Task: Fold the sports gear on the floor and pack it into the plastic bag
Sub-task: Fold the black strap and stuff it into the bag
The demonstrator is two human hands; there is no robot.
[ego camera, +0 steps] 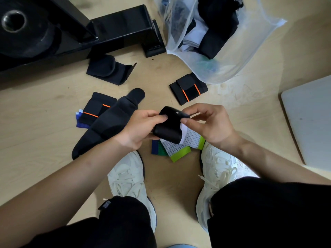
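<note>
Above the mesh sock (pixel 192 138), both hands' grip clamps a black wrap (pixel 169 126) — braces strewn around

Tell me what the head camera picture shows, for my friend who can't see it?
Two bare hands, the left hand and the right hand, hold a small black wrap above a wooden floor. More black wraps lie around, two with orange stripes. An open clear plastic bag with dark gear inside sits beyond the hands.
</note>
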